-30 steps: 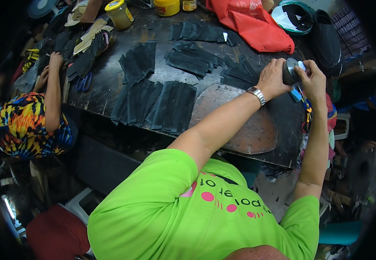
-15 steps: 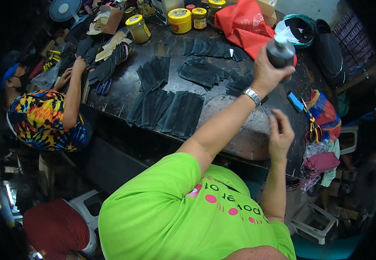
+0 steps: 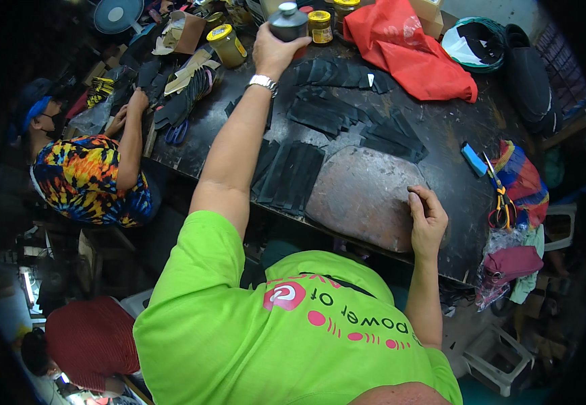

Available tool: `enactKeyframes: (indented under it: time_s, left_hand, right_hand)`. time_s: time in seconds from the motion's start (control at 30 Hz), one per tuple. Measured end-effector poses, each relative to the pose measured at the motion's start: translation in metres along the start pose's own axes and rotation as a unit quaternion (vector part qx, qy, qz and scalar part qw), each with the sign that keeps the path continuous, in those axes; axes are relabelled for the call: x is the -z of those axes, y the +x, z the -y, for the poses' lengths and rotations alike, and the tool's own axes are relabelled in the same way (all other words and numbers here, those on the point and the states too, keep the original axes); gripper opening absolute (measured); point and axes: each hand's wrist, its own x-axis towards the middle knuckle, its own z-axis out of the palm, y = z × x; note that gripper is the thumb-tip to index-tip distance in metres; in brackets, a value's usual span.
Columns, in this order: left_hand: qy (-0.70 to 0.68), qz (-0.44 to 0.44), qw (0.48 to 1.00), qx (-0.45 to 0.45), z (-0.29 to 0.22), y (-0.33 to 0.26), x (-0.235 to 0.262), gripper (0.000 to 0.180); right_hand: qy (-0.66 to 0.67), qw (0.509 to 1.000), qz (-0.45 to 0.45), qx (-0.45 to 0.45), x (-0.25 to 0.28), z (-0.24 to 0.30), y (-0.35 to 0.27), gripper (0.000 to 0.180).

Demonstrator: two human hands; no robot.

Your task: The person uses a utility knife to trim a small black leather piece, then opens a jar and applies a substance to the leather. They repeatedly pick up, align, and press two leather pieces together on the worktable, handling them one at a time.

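Well, the left hand [image 3: 272,55] grips a dark bottle [image 3: 289,28] at twelve o'clock; the right hand [image 3: 429,220] curls at three, grip unclear.

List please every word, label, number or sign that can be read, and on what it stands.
Dark container in left hand: nothing readable.
Yellow-lidded jar left of it: label too small.
Red cloth: pale print, too blurred.
Green shirt: legible black lettering, not copied here.

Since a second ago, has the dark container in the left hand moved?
Yes: the dark container went left, from near the right end of the red cloth to past its left edge.
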Motion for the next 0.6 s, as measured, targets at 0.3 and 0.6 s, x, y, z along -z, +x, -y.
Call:
enactKeyframes:
  time_s: [0.3,0.6]
  left_hand:
    - [0.055,0.015,0.996,0.075,0.078,0.007,-0.01,0.102]
    - [-0.013,-0.011,0.994,0.105,0.09,0.017,-0.035,0.101]
  right_hand:
    - [-0.012,1.0,0.005,-0.008,0.001,0.002,0.0,0.014]
    - [-0.021,1.0,0.005,-0.001,0.003,0.0,0.0,0.013]
